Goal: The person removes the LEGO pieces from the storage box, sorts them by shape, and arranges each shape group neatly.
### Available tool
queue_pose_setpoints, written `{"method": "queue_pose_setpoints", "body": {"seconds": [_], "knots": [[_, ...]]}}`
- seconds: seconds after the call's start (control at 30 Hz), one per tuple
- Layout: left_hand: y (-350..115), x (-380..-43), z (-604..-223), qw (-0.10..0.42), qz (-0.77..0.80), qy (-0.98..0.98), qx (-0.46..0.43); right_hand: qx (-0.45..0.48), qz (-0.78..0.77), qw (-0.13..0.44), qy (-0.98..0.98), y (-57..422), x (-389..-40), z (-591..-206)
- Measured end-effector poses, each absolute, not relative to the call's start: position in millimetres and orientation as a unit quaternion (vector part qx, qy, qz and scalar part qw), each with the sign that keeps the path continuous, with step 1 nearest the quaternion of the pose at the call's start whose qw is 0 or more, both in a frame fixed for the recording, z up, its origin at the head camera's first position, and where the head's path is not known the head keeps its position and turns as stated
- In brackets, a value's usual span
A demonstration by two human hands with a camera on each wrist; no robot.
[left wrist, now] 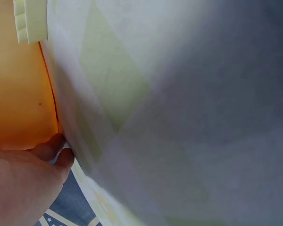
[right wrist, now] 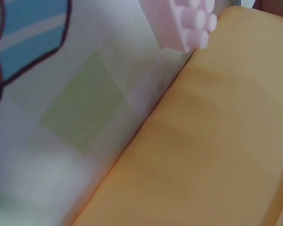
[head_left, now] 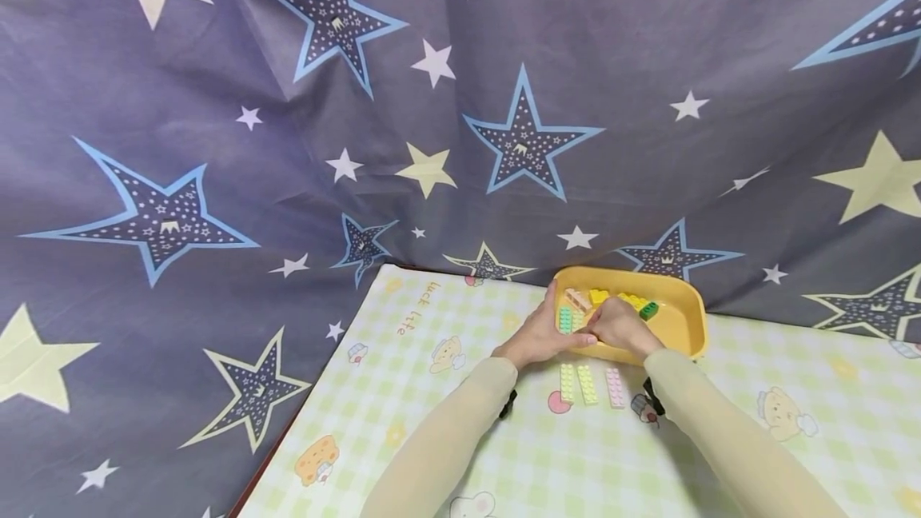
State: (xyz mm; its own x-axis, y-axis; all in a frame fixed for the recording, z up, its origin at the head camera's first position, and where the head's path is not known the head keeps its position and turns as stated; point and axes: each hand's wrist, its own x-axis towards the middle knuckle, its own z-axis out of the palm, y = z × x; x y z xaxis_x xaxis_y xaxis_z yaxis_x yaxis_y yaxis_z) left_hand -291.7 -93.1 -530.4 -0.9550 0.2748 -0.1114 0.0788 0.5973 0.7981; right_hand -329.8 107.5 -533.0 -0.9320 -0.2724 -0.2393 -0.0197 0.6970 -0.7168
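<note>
My left hand (head_left: 538,334) grips the yellow plastic bin (head_left: 689,330) at its near left corner. Its fingers lie along the outer left side and the thumb reaches over the front rim. In the left wrist view, the fingertips curl at the foot of the bin's wall. My right hand (head_left: 620,324) reaches over the front rim into the bin with bent fingers; its fingertips are hidden, so I cannot tell what they hold. Around it inside lie a mint green brick (head_left: 565,320), a peach brick (head_left: 578,300), yellow bricks (head_left: 633,300) and a dark green brick (head_left: 649,310).
On the checked tablecloth (head_left: 446,414) before the bin lie two pale yellow bricks (head_left: 567,384) and a pink brick (head_left: 615,388), side by side below my wrists. A star-patterned curtain (head_left: 504,206) hangs right behind the bin and along the table's left edge.
</note>
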Motion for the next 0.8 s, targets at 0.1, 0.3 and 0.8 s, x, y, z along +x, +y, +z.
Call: {"method": "queue_pose_setpoints", "body": {"seconds": [0.1,0.3,0.8], "knots": [[-92.0,-292.1,-528.5,0.112,0.436,0.887,0.101,-0.054,-0.377,0.164,0.910,104.3,-315.0,-508.6],[-92.2,-292.0,-526.9,0.111,0.430,0.890,0.101,-0.032,-0.356,0.148,0.922,108.3,-307.0,-498.1],[-90.3,-289.1,-529.8,0.111,0.433,0.890,0.087,-0.058,-0.364,0.125,0.921,116.0,-309.7,-506.6]]}}
